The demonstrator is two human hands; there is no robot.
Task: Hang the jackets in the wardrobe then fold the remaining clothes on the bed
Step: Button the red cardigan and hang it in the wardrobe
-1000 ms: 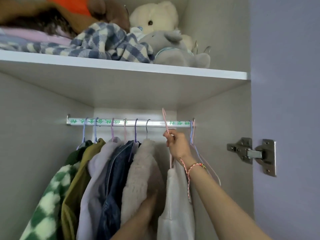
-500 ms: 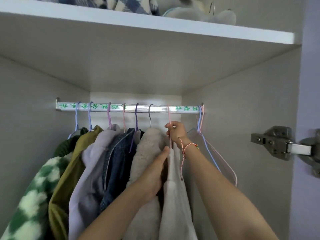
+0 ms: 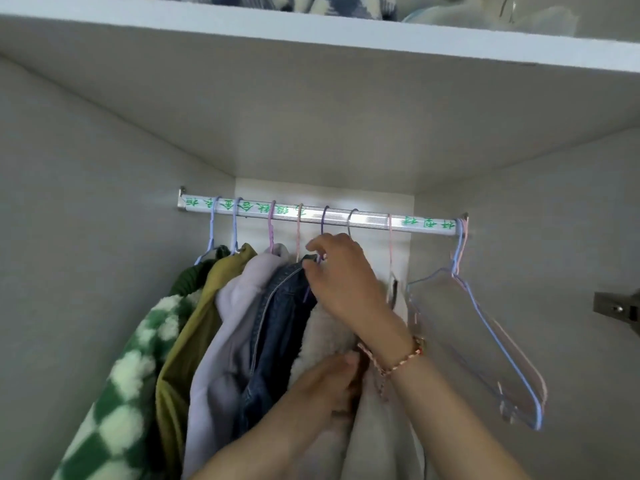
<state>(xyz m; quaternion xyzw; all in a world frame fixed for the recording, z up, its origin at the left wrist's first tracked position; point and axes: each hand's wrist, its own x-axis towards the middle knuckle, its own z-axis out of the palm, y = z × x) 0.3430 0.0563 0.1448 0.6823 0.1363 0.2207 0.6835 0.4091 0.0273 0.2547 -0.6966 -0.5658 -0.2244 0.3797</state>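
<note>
Wardrobe [image 3: 104, 202] w/ six jackets hung on the rail [image 3: 367, 221], packed touching. From the rail's L end: green check [image 3: 117, 393], olive [image 3: 194, 323], lilac [image 3: 228, 341], denim [image 3: 277, 323], fleece [image 3: 322, 334], white [image 3: 381, 438]. R hand [image 3: 346, 282] is just under mid-rail, fingers curled, pinching the purple hanger [image 3: 324, 220] at the denim collar. L hand [image 3: 329, 386] is further below the rail, pushed in btwn fleece & white; fingers hidden, can't tell its grip. Empty hangers [image 3: 458, 247] hang at the rail's R end.

rail [image 3: 367, 221] left-to-middle: jackets [image 3: 242, 323] packed tight | free gap: right, beside empty hangers [image 3: 458, 247] | overhead: shelf [image 3: 311, 32]
</note>
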